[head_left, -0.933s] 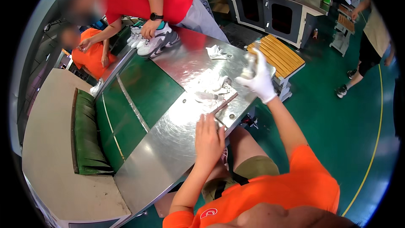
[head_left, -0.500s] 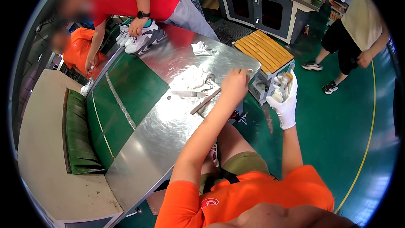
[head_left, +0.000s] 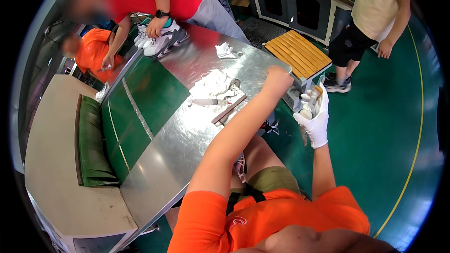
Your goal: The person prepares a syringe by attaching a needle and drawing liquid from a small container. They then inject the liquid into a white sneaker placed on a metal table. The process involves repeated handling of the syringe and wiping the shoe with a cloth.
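Note:
My left hand (head_left: pixel 279 79) is bare and hovers by the right corner of the metal table (head_left: pixel 164 161). Its fingers are curled closed, and whatever they may hold is hidden. In a white glove, my right hand (head_left: pixel 317 124) is wrapped round a white and tan, shoe-like item (head_left: pixel 309 102), held upright past the table's edge. Its exact kind cannot be made out. Left of my left forearm lie a crumpled white cloth (head_left: pixel 209 84), a grey tube (head_left: pixel 208 102) and a dark brown bar (head_left: pixel 229 109).
A crumpled white tissue (head_left: pixel 225 50) lies farther back. Across the green conveyor belt (head_left: pixel 152 80), a person in red handles white and grey sneakers (head_left: pixel 165 42). Beyond the table stands a yellow slatted stool-like top (head_left: pixel 298 54). Another person (head_left: pixel 375 14) stands at the right.
My left hand has shifted right and away from me, closer to the shoe-like item. The right hand keeps its hold. The person in the pale shirt has moved left.

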A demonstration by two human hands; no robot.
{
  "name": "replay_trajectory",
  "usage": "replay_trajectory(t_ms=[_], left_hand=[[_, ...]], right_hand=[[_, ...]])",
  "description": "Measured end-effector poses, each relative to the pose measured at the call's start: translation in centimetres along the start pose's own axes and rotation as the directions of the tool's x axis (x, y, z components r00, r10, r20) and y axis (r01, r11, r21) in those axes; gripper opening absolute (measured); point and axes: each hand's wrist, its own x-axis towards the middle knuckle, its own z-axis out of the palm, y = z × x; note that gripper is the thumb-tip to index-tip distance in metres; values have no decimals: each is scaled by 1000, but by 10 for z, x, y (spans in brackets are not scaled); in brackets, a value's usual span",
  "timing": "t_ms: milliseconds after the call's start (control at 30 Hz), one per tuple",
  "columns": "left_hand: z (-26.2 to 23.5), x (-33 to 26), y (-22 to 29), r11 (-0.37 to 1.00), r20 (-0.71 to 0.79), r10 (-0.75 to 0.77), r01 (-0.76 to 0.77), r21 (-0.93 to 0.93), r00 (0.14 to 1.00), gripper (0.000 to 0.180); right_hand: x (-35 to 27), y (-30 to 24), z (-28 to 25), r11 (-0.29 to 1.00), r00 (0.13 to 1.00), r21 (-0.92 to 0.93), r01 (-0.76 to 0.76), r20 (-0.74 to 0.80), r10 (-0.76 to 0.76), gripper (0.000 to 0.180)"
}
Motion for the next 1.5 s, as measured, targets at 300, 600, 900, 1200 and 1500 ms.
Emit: replay_trajectory(t_ms=[300,600,900,1200,1500], left_hand=[[5,-5,-17,992,-63,115,-118,-37,991,8],[5,-25,-43,961,-183,-186,140,-238,966,12],[10,-64,-27,966,-150,-138,99,-238,979,28],[-37,-113,-13,929,-137,-89,32,-368,987,39],[-116,-244,-28,783,-118,-391,263,-563,913,34]], right_hand=[[-6,-5,-4,996,999,-78,45,29,-43,105],[-8,-2,3,997,1000,-73,7,24,-5,105],[-6,3,5,991,997,-113,77,38,-73,105],[-14,-16,10,974,985,-167,154,109,-137,110],[-42,-50,22,999,842,47,-3,539,-23,117]])
